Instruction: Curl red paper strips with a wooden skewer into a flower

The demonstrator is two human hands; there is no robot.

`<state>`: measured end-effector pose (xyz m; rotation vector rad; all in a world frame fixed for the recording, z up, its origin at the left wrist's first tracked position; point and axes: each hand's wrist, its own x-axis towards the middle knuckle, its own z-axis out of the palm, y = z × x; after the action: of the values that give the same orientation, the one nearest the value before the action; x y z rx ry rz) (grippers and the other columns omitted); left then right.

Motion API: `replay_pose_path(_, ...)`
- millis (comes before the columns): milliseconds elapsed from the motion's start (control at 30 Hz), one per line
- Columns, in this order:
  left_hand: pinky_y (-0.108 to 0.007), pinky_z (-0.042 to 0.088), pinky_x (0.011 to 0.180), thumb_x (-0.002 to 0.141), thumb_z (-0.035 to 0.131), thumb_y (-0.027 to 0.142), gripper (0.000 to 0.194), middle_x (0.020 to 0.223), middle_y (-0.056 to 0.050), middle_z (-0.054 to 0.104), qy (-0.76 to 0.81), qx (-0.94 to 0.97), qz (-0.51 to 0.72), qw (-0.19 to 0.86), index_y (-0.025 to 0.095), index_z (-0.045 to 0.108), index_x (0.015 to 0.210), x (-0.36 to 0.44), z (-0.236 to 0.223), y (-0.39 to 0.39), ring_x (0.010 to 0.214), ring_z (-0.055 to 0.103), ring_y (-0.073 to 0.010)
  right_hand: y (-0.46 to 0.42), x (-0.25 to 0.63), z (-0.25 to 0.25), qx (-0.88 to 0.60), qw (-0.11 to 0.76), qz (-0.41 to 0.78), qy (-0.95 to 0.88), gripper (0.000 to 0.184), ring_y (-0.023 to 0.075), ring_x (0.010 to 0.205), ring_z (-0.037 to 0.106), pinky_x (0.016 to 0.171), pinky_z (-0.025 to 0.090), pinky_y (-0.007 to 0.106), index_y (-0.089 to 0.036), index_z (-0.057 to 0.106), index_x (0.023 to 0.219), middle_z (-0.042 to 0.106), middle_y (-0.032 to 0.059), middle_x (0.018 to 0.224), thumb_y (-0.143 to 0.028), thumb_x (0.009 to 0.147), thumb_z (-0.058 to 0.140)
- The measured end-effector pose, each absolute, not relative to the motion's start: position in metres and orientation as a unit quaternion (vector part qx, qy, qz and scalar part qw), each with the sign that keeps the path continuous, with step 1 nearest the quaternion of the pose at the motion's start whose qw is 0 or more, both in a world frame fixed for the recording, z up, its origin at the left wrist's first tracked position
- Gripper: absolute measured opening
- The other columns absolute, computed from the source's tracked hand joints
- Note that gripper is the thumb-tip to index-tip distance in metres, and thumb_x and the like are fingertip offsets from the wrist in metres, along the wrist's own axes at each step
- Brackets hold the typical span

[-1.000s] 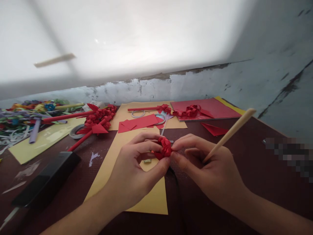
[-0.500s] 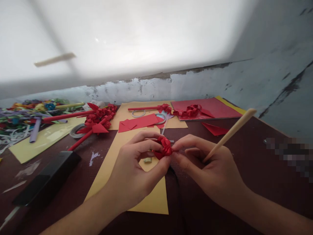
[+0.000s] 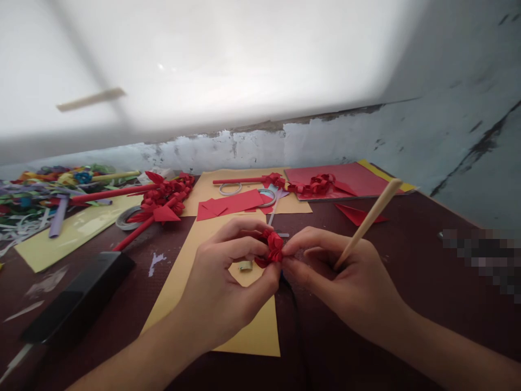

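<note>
A small red paper flower (image 3: 273, 247) is pinched between both my hands above a yellow paper sheet (image 3: 191, 271). My left hand (image 3: 228, 282) grips it with thumb and forefinger from the left. My right hand (image 3: 345, 279) pinches its right edge with the fingertips and also holds a pale wooden stick (image 3: 368, 222) that slants up to the right. A black cord (image 3: 293, 304) runs down beneath the hands.
On the dark table lie red paper flowers on red stems (image 3: 163, 198), red paper pieces (image 3: 234, 203), scissors (image 3: 271, 198), tape rolls (image 3: 230, 189), a red sheet with curled ribbon (image 3: 345, 179), a black box (image 3: 77, 304) and a colourful paper scrap pile (image 3: 36, 193). A wall stands behind.
The wooden stick has tilted more upright and its tip has moved left. Both hands shifted slightly up and closer around the flower.
</note>
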<state>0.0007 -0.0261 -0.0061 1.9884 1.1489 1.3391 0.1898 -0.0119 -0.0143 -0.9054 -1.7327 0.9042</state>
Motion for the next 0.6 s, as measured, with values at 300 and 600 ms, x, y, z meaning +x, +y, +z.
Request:
replay_pose_path(300, -0.03, 0.063, 0.094, 0.089, 0.069, 0.01, 0.014, 0.123, -0.007, 0.067, 0.414, 0.723, 0.487, 0.262, 0.021, 0.077, 0.092, -0.002, -0.008, -0.03, 0.116, 0.07, -0.0219, -0.015, 0.193, -0.016, -0.388, 0.48, 0.325, -0.717, 0.01, 0.0078, 0.042, 0.028, 0.038, 0.019, 0.025, -0.026, 0.074, 0.1, 0.042, -0.0098, 0.055, -0.022, 0.091, 0.071)
replay_pose_path(600, -0.026, 0.063, 0.09, 0.09, 0.069, 0.011, 0.015, 0.117, -0.008, 0.07, 0.403, 0.726, 0.501, 0.245, 0.019, 0.081, 0.085, 0.0, -0.005, -0.028, 0.11, 0.073, -0.02, -0.009, 0.193, -0.026, -0.35, 0.517, 0.217, -0.75, 0.018, 0.0143, 0.08, 0.067, 0.051, 0.046, 0.025, -0.029, 0.073, 0.104, 0.072, -0.0004, 0.1, -0.025, 0.088, 0.08)
